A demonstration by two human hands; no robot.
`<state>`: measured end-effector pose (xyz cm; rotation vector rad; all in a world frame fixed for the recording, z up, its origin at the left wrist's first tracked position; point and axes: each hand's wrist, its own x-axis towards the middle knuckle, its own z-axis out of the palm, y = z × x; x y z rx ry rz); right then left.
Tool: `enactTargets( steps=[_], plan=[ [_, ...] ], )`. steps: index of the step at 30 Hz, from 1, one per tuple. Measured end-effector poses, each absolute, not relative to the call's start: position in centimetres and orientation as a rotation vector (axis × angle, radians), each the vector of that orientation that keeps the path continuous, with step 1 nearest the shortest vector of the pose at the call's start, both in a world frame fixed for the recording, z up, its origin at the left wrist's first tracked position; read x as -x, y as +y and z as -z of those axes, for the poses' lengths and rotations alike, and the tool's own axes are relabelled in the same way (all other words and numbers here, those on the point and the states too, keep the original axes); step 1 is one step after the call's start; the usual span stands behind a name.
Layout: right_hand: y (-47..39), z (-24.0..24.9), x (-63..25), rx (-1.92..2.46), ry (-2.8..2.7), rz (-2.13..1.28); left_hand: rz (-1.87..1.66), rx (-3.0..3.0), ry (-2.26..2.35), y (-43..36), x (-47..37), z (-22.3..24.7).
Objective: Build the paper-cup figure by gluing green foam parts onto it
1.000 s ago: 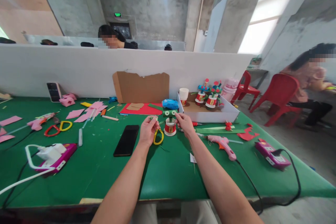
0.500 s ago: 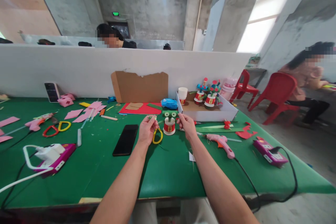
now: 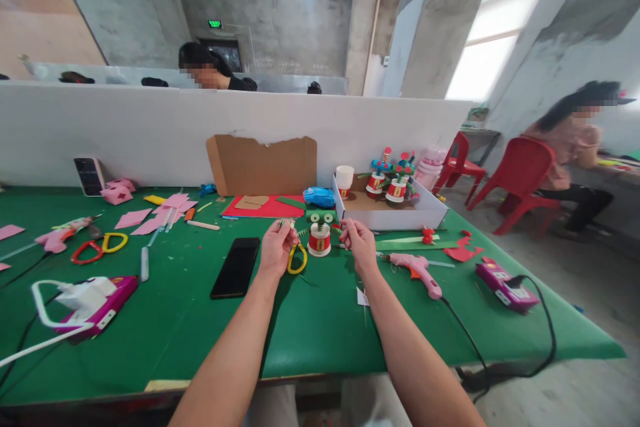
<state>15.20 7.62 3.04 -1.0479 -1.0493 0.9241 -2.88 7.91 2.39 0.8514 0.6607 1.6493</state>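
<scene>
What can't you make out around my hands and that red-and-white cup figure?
All in the head view:
- What the left hand pinches: mostly covered by its fingers, the rest too small.
- Whether the right hand touches the cup figure: too small at the fingertips.
- What the yellow loop handle belongs to: hidden behind the left hand.
- Markings on the figure's front: too small to read.

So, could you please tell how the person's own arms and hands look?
The left hand and right hand wear no gloves; any rings are too small to tell. The visible arms show no sleeves, watch or bracelet.
</scene>
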Motion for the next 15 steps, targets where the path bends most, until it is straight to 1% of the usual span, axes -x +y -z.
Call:
enactTargets(
  steps=[4,8,12,15],
  plan=[
    [4.8,-2.9,-17.1,1.165,-1.164,-0.765,-1.653,-0.846,0.649,7.9,2.8,-2.4],
    [2.7,-3.7,-21.9,1.356,-1.290,-0.508,-1.644,-0.838,0.646,7.9,2.7,-2.5],
    [1.8,-4.8,-28.2,1.665,-1.350,-0.175,-1.639,-0.839,0.634,7.8,2.7,-2.4],
    [1.0,-4.8,-31.4,1.922,-1.536,-0.059,-1.644,-0.850,0.634,7.9,2.7,-2.3]
  ],
)
